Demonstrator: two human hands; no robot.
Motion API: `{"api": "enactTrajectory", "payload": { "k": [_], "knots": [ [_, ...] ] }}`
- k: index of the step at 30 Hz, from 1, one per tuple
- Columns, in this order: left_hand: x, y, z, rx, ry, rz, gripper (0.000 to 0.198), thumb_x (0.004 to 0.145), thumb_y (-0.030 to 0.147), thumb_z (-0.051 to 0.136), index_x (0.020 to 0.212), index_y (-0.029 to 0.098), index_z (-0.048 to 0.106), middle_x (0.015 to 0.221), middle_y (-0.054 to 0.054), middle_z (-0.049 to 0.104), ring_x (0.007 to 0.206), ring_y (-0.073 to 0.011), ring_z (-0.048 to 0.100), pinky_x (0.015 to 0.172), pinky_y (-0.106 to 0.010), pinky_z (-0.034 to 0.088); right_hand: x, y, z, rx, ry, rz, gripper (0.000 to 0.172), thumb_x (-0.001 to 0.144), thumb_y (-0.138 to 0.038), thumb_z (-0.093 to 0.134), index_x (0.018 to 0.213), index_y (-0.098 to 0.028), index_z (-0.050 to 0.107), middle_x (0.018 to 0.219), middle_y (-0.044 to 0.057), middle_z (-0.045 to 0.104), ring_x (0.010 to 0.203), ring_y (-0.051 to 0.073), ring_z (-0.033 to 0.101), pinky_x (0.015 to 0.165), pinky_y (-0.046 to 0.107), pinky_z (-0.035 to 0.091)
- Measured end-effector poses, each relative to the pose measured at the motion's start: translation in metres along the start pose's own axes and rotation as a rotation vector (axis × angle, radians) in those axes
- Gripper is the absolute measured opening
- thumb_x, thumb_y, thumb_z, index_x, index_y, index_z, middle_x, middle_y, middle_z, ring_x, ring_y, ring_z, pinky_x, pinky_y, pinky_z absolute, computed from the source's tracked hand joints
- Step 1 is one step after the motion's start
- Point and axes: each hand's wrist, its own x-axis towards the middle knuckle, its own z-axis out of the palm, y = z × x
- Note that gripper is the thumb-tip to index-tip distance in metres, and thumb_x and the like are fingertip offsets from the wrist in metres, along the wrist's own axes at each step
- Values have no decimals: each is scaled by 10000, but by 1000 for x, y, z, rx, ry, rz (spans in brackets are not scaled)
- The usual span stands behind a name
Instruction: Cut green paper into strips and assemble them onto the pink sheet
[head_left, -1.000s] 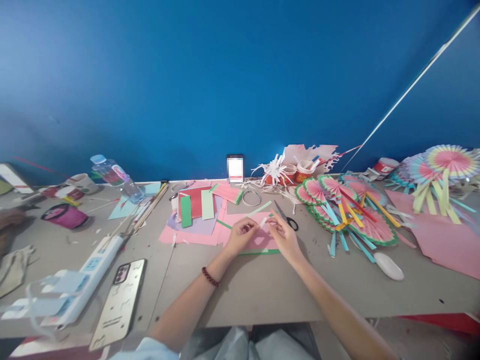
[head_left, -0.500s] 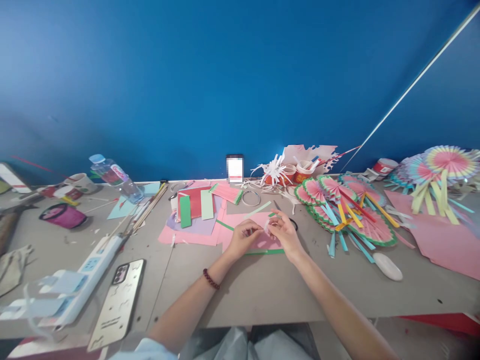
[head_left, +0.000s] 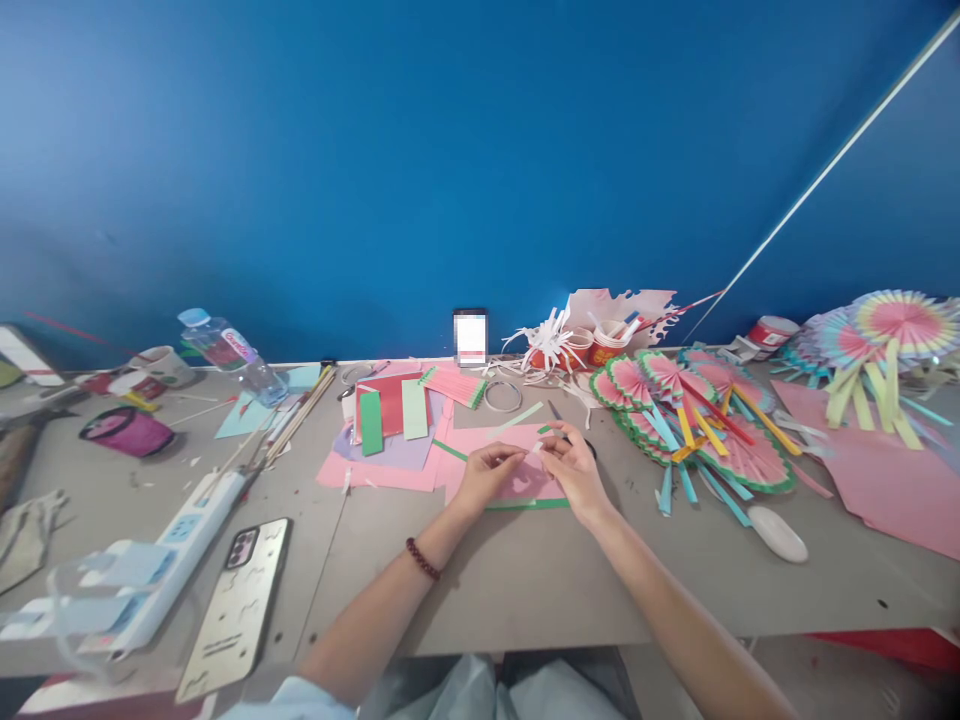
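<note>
My left hand point(head_left: 486, 476), with a dark bead bracelet on its wrist, is closed in a pinch above the pink paper sheet point(head_left: 471, 437). What its fingertips hold, if anything, is too small to make out. Close on its right, my right hand point(head_left: 579, 474) pinches a small whitish strip point(head_left: 537, 446) between thumb and finger, its other fingers raised. Green strips edge the pink sheet, one along its near side point(head_left: 529, 504). Dark scissors point(head_left: 590, 446) lie partly hidden behind my right hand.
Pleated paper fans point(head_left: 697, 400) with colored strips lie on the right, near a white computer mouse point(head_left: 778, 533). Colored papers point(head_left: 390, 400) lie left of my hands. A phone point(head_left: 236, 605), a power strip point(head_left: 180, 560) and a tilted bottle point(head_left: 236, 355) are further left.
The whitish strip between my fingertips now shows smaller, closer to my right fingers. Both hands have barely shifted, and the things on the table have stayed put.
</note>
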Motion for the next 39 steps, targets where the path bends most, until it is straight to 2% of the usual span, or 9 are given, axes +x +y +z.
{"api": "enactTrajectory", "payload": {
  "k": [3,6,10,12,17,21,25,35,39],
  "knots": [
    [-1,0,1,-15,7,-52,253,734,404,749,829,170,758,881,-92,751,777,-202,664,722,-338,526,-1,0,2,-43,-11,-10,483,653,-352,753,1050,-254,495,764,-26,609,595,118,523,519,240,412],
    [-4,2,3,21,12,7,257,750,387,738,887,170,758,911,-94,733,775,-183,645,688,-308,515,-1,0,3,-45,-10,-14,475,657,-359,751,1042,-258,491,775,-30,599,591,107,516,519,232,414],
    [-6,5,6,47,14,52,447,749,384,736,1155,201,688,937,-62,656,639,-113,565,566,-252,463,1,1,2,-44,-14,-26,472,653,-372,749,1032,-264,489,778,-32,598,568,100,502,496,226,404],
    [-7,8,6,58,17,64,486,750,383,732,1198,210,655,933,-44,623,615,-93,534,547,-234,440,1,1,1,-55,-18,-33,471,656,-378,747,1034,-263,491,779,-30,605,566,101,505,492,228,402],
    [-9,16,4,198,12,206,193,802,344,682,920,192,693,858,-29,598,665,-108,520,572,-230,415,2,5,-2,-65,-53,9,512,664,-353,753,1090,-256,485,755,-45,609,578,103,518,524,230,410],
    [-10,19,5,259,16,247,102,809,285,645,792,185,654,784,-16,577,616,-109,485,561,-245,402,2,5,-1,-89,-77,5,524,664,-333,751,1103,-253,477,745,-50,611,615,119,556,550,239,428],
    [-9,20,5,296,25,253,91,792,251,625,725,189,627,769,-15,575,626,-119,489,560,-247,402,1,3,0,-143,-89,-35,501,687,-332,737,1114,-248,488,734,-43,613,643,136,587,576,256,450],
    [-9,19,6,284,16,231,115,775,284,638,714,187,625,774,-23,581,634,-119,501,561,-236,409,1,8,-1,-155,-116,-44,498,700,-340,734,1126,-253,490,737,-44,619,641,137,586,612,269,470],
    [-8,18,5,228,24,187,128,759,286,662,692,184,623,772,-21,591,643,-117,511,566,-233,402,5,9,-6,-285,-70,-118,430,749,-370,671,1128,-235,518,801,-3,640,647,144,577,626,280,469]
  ]
}}
